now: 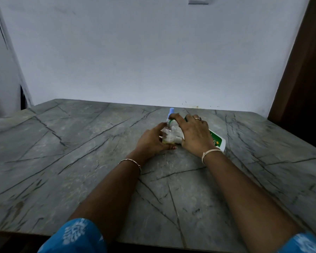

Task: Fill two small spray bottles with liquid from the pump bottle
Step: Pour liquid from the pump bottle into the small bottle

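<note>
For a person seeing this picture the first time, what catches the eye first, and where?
On the grey table, the left hand holds a small clear bottle with a little yellowish liquid, and the right hand curls its fingers over its top. Partly hidden by the right hand lies a white bottle with a green label; a blue cap stands behind.

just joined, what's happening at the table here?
A person's left hand grips a small clear bottle on the marble table, a little yellowish liquid at its bottom. The right hand pinches a green piece at its neck; what it is I cannot tell. A white bottle with a green label lies partly hidden behind that hand, and a blue-topped bottle stands farther back.
</note>
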The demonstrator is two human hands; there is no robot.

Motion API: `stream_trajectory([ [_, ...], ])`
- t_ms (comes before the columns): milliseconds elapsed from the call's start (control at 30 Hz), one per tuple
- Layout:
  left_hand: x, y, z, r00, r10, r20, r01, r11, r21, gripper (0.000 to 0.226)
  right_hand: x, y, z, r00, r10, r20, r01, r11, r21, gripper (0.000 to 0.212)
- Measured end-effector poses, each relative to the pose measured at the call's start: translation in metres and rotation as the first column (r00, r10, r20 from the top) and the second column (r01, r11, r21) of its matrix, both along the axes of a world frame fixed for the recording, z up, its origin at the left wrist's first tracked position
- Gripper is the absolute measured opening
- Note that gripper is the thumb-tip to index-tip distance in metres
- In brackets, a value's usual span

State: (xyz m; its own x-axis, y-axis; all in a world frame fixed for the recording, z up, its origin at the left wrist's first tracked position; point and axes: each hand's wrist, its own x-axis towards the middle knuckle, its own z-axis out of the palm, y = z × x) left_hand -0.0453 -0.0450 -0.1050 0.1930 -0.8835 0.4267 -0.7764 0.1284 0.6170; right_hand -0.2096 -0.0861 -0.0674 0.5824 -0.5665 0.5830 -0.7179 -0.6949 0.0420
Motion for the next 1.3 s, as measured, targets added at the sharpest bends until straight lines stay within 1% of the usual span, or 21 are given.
stream_trajectory([
  [133,-0.0007,0.0014,0.0029,1.000,-0.011,-0.002,0.011,1.000,0.000,0.084,-0.0040,-0.0008,-0.0005,1.000,0.009,-0.005,-0.009,1.000,0.002,0.085],
  [433,-0.0009,0.0009,0.0018,1.000,-0.007,-0.007,0.007,1.000,-0.005,0.086,0.0009,-0.0014,-0.0016,1.000,-0.011,0.006,0.011,1.000,-0.030,0.081],
  [600,-0.0015,-0.0001,0.0018,1.000,-0.002,0.000,0.002,1.000,0.017,0.088,0.0046,-0.0017,-0.0012,1.000,-0.016,0.013,0.016,1.000,-0.018,0.079],
  [733,-0.0005,0.0010,0.0022,1.000,-0.011,-0.028,0.011,1.000,0.010,0.086,0.0004,-0.0017,-0.0022,1.000,0.004,0.013,-0.004,1.000,-0.014,0.081],
  [900,-0.0011,0.0024,0.0028,1.000,-0.011,-0.015,0.011,1.000,0.012,0.088,-0.0047,-0.0005,-0.0014,1.000,0.016,0.005,-0.016,1.000,0.005,0.082],
  [1167,-0.0012,0.0025,0.0019,1.000,0.007,0.025,-0.007,1.000,0.003,0.088,0.0025,-0.0017,0.0019,1.000,0.006,0.000,-0.006,1.000,0.012,0.075],
  [1300,-0.0012,0.0021,0.0014,1.000,0.008,0.024,-0.008,1.000,-0.002,0.087,-0.0003,-0.0018,0.0008,1.000,0.022,-0.010,-0.022,1.000,0.007,0.077],
])
